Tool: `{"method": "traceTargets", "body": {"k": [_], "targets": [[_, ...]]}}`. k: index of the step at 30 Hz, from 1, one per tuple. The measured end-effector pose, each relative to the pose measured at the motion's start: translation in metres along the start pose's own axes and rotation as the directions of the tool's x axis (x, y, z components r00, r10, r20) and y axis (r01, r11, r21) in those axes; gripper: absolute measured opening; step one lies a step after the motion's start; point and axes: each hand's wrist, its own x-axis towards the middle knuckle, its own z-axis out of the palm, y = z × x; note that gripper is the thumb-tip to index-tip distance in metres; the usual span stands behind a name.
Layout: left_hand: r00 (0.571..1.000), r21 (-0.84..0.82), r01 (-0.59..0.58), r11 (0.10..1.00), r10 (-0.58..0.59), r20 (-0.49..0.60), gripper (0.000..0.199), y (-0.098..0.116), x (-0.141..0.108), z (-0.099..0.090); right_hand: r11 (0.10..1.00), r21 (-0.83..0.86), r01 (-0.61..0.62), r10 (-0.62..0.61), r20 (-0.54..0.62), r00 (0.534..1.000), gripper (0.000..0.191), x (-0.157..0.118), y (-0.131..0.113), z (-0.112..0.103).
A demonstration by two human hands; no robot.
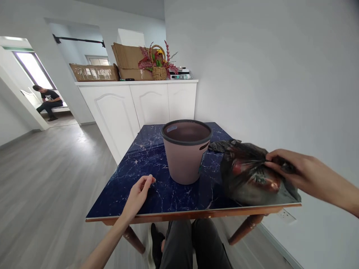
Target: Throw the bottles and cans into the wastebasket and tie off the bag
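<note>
My right hand point(288, 166) grips the gathered, knotted-looking top of a black plastic bag point(238, 179) at the table's right front corner. Through the thin plastic, reddish and pale packages show, but I cannot tell their kind. At the left, my left hand point(140, 190) rests low over the tabletop, thumb and fingers drawn together; whatever they hold, if anything, is too small to make out. Between the hands stands an upright pinkish-brown trash can point(182, 162) with a dark rim and a slot handle. Neither hand touches it.
The blue marble-patterned table point(134, 160) has a wooden edge. A crumpled black plastic piece point(220, 145) lies behind the bag. Beyond stands a white cabinet point(112, 104) bearing cardboard boxes point(94, 73) and a flower basket point(159, 73). A person point(49, 101) sits in the far room.
</note>
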Motion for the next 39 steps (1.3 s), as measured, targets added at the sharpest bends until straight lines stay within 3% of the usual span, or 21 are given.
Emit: {"method": "traceTargets", "body": {"k": [2, 8, 14, 19, 23, 27, 29, 32, 36, 39], "targets": [[1.000, 0.037, -0.007, 0.999, 0.006, 0.008, 0.048, -0.008, 0.002, 0.002, 0.999, -0.010, 0.042, -0.041, 0.100, 0.994, 0.054, 0.014, 0.030, 0.008], [0.999, 0.072, -0.042, 0.997, 0.043, -0.012, 0.043, -0.016, 0.000, 0.004, 0.999, 0.040, 0.013, -0.019, 0.159, 0.987, 0.065, 0.049, 0.093, 0.036], [0.998, 0.104, -0.055, 0.993, 0.056, -0.013, 0.042, -0.014, -0.003, 0.006, 0.995, 0.097, -0.007, -0.018, 0.257, 0.966, 0.070, 0.059, 0.109, 0.062], [0.999, 0.132, -0.052, 0.990, 0.053, -0.001, 0.041, -0.012, -0.004, 0.006, 0.999, 0.028, 0.024, -0.028, 0.176, 0.984, 0.065, 0.056, 0.106, 0.070], [0.999, 0.127, -0.044, 0.991, 0.046, -0.013, 0.041, -0.013, -0.005, 0.007, 1.000, -0.021, 0.003, -0.003, 0.034, 0.999, 0.052, 0.041, 0.080, 0.065], [0.999, 0.134, -0.029, 0.991, 0.033, -0.029, 0.042, -0.011, -0.005, 0.007, 0.997, -0.067, 0.033, -0.042, -0.139, 0.989, 0.048, 0.016, 0.026, 0.059], [0.999, 0.134, -0.018, 0.991, 0.022, -0.027, 0.041, -0.010, -0.005, 0.007, 0.996, 0.001, 0.089, -0.087, -0.192, 0.978, 0.038, 0.003, -0.005, 0.061], [1.000, 0.139, -0.014, 0.990, 0.017, -0.024, 0.040, -0.008, -0.005, 0.007, 0.955, 0.244, 0.168, -0.146, -0.106, 0.984, 0.025, -0.014, -0.046, 0.075], [0.999, 0.148, -0.019, 0.989, 0.024, -0.032, 0.040, -0.008, -0.005, 0.007, 0.829, 0.559, 0.014, -0.100, 0.123, 0.987, 0.023, -0.023, -0.081, 0.117], [0.999, 0.149, -0.024, 0.989, 0.030, -0.036, 0.039, -0.008, -0.005, 0.007, 0.721, 0.681, -0.128, -0.046, 0.231, 0.972, 0.025, -0.019, -0.091, 0.157]]}}
